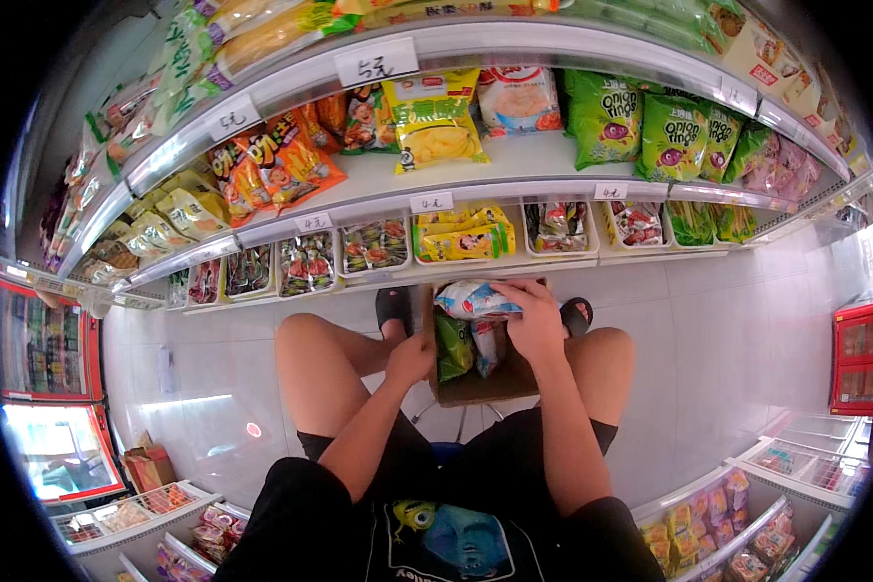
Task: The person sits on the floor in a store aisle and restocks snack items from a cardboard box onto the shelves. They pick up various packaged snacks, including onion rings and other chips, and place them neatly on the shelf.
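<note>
An open cardboard box (480, 394) stands between my knees, just in front of the lowest shelf. My right hand (535, 316) grips a blue and white snack bag (465, 300) at the top of the box, fingers over its right end. Below it in the box lie a green snack bag (453, 349) and another blue and white bag (486, 345). With its fingers partly hidden, my left hand (412, 359) holds the left wall of the box.
A shelf (524, 156) ahead carries orange, yellow, white and green snack bags, including onion rings (607, 120). Plastic bins (375, 247) of small packets line the level below. Red-framed cabinets (51, 349) stand at left. More stocked shelves (698, 556) are behind me.
</note>
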Action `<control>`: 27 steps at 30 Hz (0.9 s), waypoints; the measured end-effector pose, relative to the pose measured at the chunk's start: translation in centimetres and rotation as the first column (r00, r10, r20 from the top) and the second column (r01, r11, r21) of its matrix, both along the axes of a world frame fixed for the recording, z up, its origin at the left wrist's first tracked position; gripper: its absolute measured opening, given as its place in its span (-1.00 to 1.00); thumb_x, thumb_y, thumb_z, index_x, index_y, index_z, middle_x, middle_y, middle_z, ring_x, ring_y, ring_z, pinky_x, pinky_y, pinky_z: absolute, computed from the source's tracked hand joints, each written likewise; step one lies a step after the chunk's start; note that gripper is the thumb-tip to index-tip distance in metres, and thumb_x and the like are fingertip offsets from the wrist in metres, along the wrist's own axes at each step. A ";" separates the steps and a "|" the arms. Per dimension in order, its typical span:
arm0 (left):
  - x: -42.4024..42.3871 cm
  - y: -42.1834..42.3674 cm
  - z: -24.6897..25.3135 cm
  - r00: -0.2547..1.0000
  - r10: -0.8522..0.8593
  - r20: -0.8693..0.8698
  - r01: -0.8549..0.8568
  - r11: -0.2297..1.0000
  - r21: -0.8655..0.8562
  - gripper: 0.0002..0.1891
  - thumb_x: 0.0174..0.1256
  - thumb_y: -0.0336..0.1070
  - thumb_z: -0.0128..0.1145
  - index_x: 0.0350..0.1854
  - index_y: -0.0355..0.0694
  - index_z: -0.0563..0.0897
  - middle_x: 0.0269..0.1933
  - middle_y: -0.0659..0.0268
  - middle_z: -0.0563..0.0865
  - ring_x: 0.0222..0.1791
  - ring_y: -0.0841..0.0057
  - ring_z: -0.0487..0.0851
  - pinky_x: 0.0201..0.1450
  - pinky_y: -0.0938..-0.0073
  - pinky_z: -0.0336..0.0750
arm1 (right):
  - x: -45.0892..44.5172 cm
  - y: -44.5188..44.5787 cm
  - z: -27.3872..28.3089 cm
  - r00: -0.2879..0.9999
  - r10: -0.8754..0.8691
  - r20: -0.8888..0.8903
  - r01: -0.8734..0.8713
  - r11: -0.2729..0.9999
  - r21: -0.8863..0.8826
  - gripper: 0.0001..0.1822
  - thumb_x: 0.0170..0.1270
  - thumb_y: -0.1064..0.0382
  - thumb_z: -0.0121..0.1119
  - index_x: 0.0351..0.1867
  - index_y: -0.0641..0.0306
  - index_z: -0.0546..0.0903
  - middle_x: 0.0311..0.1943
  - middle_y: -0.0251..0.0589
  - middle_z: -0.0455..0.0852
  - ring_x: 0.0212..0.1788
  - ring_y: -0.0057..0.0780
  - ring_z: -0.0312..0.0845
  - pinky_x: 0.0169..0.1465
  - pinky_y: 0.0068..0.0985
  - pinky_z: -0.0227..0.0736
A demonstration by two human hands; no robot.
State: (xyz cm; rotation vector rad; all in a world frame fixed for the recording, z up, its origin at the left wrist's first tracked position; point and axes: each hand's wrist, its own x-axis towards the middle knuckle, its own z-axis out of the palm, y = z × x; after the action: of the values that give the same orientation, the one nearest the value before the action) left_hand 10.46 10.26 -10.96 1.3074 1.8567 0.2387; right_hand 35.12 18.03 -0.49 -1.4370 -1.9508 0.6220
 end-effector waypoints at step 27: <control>-4.3 -8.7 12.5 0.967 0.043 0.252 -0.068 0.993 0.093 -0.62 0.46 -0.06 0.04 -0.30 -0.34 0.64 -0.51 0.04 0.72 -0.56 0.25 0.74 -0.44 0.20 0.59 | -9.8 -4.1 0.0 0.910 0.296 0.290 -0.387 0.858 0.339 -0.45 -0.08 0.51 0.22 0.05 0.07 0.71 -0.03 -0.19 0.66 0.08 -0.11 0.57 0.25 -0.19 0.45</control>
State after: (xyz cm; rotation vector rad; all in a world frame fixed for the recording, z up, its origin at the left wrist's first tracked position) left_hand 6.18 1.55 1.57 1.2315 1.6858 0.5100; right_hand 25.30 13.94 -0.53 -0.9488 -2.3793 0.1943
